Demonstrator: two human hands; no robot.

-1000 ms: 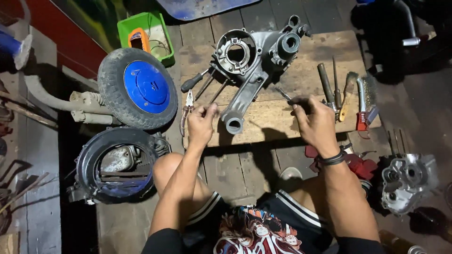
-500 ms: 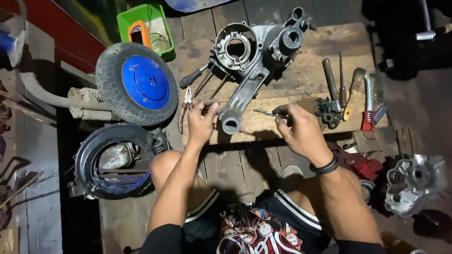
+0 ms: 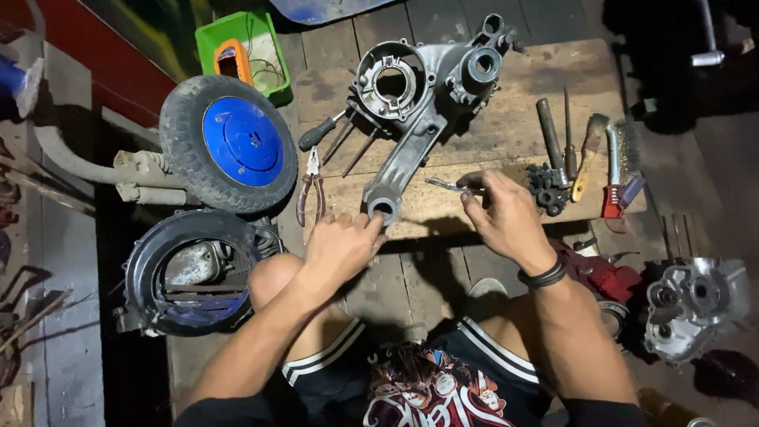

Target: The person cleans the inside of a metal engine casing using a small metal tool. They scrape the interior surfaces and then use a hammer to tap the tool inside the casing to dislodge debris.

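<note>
A grey metal engine casing (image 3: 419, 95) lies on a wooden board (image 3: 506, 134), its long arm ending in a round eye near the board's front edge. My left hand (image 3: 341, 245) rests at that eye, fingers touching its rim. My right hand (image 3: 502, 213) is just right of it, pinching a thin metal tool (image 3: 444, 186) whose tip points left toward the casing arm.
Pliers (image 3: 310, 190) and screwdrivers (image 3: 328, 134) lie left of the casing. A small blue-hubbed wheel (image 3: 229, 146) and a tyre with parts (image 3: 190, 273) sit at left. Punches, brushes and dark gears (image 3: 581, 158) lie at right, another casing (image 3: 696, 304) at lower right, a green tray (image 3: 241, 51) behind.
My right hand has moved left from the tools at the right toward the casing arm, carrying the thin metal tool. My left hand has stayed at the casing's eye.
</note>
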